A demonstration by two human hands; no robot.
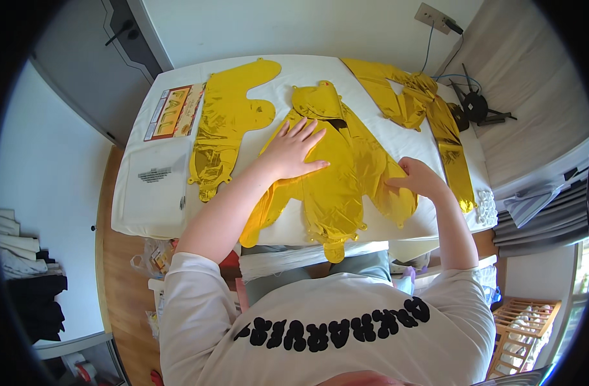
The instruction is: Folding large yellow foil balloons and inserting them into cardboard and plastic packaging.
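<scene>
A flat gold foil balloon point(336, 183) lies in the middle of the white-covered table, its near end hanging over the front edge. My left hand point(298, 149) rests palm down on its upper left part, fingers spread. At its right lobe, my right hand point(418, 178) pinches the foil edge between thumb and fingers. The balloon's top part is folded over, showing a dark gap beneath the fold. To the left, another flat gold foil balloon point(222, 112) lies lengthwise. A third gold foil balloon point(446, 138), long and bent, stretches along the table's right side.
The white table point(130, 215) holds a printed card point(173, 112) and a clear plastic bag point(154, 177) at the left. A black router point(476, 106) with antennas stands at the far right. White rings or links point(486, 207) lie at the right corner.
</scene>
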